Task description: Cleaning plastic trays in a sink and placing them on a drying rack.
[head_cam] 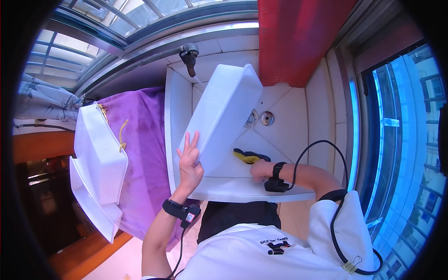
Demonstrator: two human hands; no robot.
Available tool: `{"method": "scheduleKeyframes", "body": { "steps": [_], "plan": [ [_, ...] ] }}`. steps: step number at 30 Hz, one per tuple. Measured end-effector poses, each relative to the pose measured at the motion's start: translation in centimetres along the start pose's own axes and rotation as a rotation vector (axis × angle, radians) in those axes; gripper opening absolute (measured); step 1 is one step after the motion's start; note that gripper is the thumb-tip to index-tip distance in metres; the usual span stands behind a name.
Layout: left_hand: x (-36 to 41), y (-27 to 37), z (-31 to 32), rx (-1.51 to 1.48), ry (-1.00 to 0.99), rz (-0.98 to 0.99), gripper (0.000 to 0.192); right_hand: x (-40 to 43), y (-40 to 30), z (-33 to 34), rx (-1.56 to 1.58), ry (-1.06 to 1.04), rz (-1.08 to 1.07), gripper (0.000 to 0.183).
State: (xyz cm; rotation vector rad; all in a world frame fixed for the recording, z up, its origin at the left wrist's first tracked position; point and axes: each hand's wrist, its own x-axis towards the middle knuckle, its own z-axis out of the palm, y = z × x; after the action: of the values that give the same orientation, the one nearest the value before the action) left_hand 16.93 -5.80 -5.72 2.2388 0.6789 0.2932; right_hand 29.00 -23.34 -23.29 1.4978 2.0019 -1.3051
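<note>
A white plastic bin (217, 115) is tilted on its side over a tiled sink basin (285, 140). My left hand (190, 162) grips its near end, fingers spread on the outer wall. Above the bin's far end a wall tap (189, 61) lets out a thin stream of water. My right hand (260, 170) holds a yellow and dark cloth (250, 156) low in the basin, to the right of the bin. The fingertips of the right hand are partly hidden by the cloth.
More white plastic bins (101, 150) with yellow cord stand on a purple cloth (147, 140) at the left. A red panel (297, 38) hangs over the basin's back right. A round metal drain cover (267, 118) lies in the basin. Black cables run from both wrists.
</note>
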Motion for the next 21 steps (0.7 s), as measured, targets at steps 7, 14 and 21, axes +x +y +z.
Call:
{"method": "scheduleKeyframes", "body": {
  "steps": [7, 14, 21],
  "plan": [
    [-0.3, 2.0, -3.5, 0.108, 0.055, 0.248, 0.023, -3.5, 3.1, -4.3, 1.344, 0.585, 0.247, 0.072],
    [-2.3, 1.5, -4.8, 0.022, 0.119, 0.45, 0.025, -3.3, 4.0, -8.1, 1.819, 0.971, -0.058, 0.058],
    [-3.5, -1.8, -4.4, -0.336, 0.25, 0.443, 0.014, -9.8, 2.1, -8.4, 1.579, 1.498, 0.005, 0.032]
  ]
}}
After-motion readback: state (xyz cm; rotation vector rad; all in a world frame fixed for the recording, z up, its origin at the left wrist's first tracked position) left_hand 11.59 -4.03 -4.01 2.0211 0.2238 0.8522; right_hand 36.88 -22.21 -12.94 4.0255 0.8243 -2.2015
